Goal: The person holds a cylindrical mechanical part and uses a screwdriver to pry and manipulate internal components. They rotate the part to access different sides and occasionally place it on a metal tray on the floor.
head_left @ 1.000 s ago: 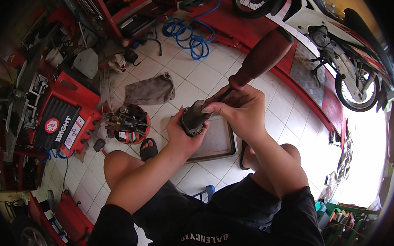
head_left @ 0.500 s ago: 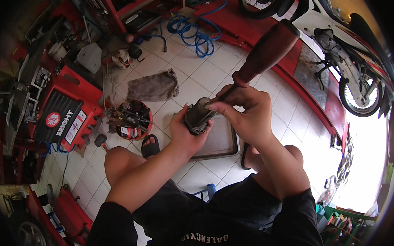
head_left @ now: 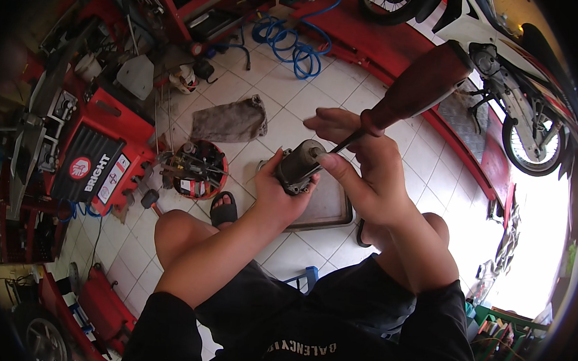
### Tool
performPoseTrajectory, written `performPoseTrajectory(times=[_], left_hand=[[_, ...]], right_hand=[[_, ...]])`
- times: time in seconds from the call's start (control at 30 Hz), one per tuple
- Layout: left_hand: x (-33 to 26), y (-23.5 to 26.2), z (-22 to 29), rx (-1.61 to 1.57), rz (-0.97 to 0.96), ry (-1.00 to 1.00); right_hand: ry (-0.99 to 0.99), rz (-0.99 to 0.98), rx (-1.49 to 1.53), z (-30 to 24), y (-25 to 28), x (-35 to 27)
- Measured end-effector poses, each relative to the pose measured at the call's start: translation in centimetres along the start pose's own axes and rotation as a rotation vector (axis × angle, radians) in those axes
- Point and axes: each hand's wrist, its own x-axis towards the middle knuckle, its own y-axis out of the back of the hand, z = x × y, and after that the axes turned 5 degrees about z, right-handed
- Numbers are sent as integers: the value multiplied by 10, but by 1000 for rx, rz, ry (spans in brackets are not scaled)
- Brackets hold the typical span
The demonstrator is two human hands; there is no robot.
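My left hand (head_left: pixel 280 203) is wrapped round a grey cylindrical metal part (head_left: pixel 301 161) with a flanged, bolt-holed lower end. It is held up in front of me, its rounded top facing up. Across from it, my right hand (head_left: pixel 379 179) steadies a large screwdriver (head_left: pixel 416 89) with a dark red handle. The shaft passes between thumb and fingers, and the handle leans up to the right. The tip is at the top of the metal part, partly hidden by my thumb, so I cannot tell whether it touches. Some right fingers are stretched out.
Below my hands a shallow metal tray (head_left: pixel 330 205) lies on the tiled floor. To its left are a red round container (head_left: pixel 223 167) of tools, a grey rag (head_left: pixel 230 120) and a hammer (head_left: pixel 151 199). A red machine (head_left: pixel 94 164) stands left; a motorcycle (head_left: pixel 522 95) is at the right.
My right fingers have loosened and stretched out from round the shaft. The screwdriver's handle has shifted right and tilted lower. My left hand still grips the metal part, now slightly further right.
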Motion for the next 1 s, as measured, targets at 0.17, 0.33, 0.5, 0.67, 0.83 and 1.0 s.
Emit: performPoseTrajectory(times=[0.17,0.33,0.5,0.67,0.83,1.0], left_hand=[[5,10,2,-69,-147,75],[-1,-2,-4,-29,12,65],[6,7,-4,-32,-52,56],[1,7,-3,-52,-168,107],[-7,-7,-11,100,-23,11],[8,15,-8,-11,-134,87]], right_hand=[[-78,-155,110,1,12,4],[-369,-156,-113,-10,18,1],[-42,-14,88,-10,-1,1],[-259,-62,74,-11,8,-4],[37,-98,-389,-5,12,-5],[92,-17,63,-11,-15,-5]])
